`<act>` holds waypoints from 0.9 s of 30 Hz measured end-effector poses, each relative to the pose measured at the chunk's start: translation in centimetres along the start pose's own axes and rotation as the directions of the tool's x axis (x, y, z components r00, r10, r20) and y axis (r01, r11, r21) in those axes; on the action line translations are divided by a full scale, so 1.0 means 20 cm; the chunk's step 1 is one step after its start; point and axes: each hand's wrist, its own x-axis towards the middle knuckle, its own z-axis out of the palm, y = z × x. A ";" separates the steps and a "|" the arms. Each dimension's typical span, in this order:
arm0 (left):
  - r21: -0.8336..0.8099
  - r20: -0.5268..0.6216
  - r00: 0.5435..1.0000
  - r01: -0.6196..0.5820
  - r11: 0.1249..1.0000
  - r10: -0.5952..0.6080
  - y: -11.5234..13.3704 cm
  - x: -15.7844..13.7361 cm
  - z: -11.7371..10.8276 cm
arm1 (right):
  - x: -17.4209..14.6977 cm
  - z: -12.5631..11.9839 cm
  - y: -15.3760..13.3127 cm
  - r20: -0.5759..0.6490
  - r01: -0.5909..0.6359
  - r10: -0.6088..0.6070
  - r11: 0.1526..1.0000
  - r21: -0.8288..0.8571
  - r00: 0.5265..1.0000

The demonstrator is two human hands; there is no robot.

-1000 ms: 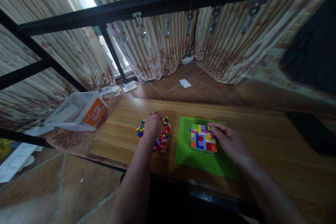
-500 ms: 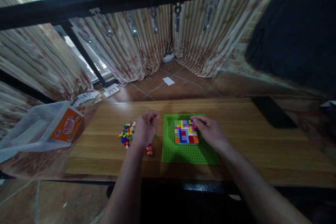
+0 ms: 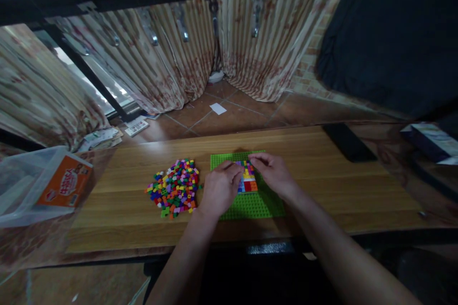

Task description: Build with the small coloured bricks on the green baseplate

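A flat block of many-coloured toy bricks [image 3: 251, 185] sits on a green studded baseplate [image 3: 255, 209]. My left hand [image 3: 221, 187] reaches over the block's left side, covering part of it. Its thumb and fingers are pinched on what seems a small toy brick, mostly hidden by the fingertips. My right hand [image 3: 274, 172] is closed at the block's back right corner, thumb and forefinger against the bricks there. Left of the baseplate lies a loose pile of small coloured toy bricks [image 3: 177, 188].
A clear plastic bin [image 3: 26, 186] with an orange label stands beyond the left end of the wooden table [image 3: 118, 209]. A dark flat object [image 3: 348, 143] lies toward the table's back right. Papers [image 3: 102, 139] lie on the floor behind, near the curtains.
My left hand has moved right, from above the loose bricks to the block, uncovering the pile. My right hand stays at the block's back right corner. The camera view has shifted to the right.
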 end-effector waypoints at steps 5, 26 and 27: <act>0.165 -0.042 0.999 0.029 0.986 -0.022 0.02 0.01 0.02 | 0.01 0.00 0.01 -0.003 0.013 -0.013 1.000 0.004 1.000; 0.214 -0.108 0.987 -0.093 0.972 0.119 0.02 0.03 0.07 | 0.00 -0.01 0.00 0.015 -0.006 0.006 1.000 0.015 1.000; 0.230 -0.105 0.987 -0.098 0.968 0.124 0.02 0.03 0.07 | 0.00 -0.01 0.00 0.015 -0.005 0.005 1.000 0.017 1.000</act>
